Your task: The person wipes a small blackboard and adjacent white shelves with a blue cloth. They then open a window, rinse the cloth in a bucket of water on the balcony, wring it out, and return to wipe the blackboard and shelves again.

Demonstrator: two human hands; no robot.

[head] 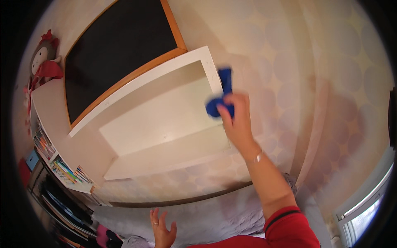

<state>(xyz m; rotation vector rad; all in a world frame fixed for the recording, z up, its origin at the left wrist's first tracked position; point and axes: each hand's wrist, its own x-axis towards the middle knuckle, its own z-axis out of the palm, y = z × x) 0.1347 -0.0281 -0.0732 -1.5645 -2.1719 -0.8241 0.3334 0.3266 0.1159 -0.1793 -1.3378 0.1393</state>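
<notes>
My right hand [239, 124] is raised and grips a bunched blue cloth [226, 80], slightly blurred. A loose end of the cloth sticks up above the fingers, beside the right edge of a white wall-mounted shelf box [212, 72]. Whether the cloth touches that edge I cannot tell. Inside the box, the back panel and lower board show no objects. Low in the view, my left hand [162, 231] is held up with its fingers apart and nothing in it. It wears a ring, and a bracelet circles my right wrist.
A wood-framed blackboard [124, 49] leans on top of the box. To the left are a plush toy [43, 63], a bookcase side [55, 111] with books [66, 169], and dark hanging items [62, 204]. A grey padded headboard [186, 217] runs below; a window [366, 223] is at lower right.
</notes>
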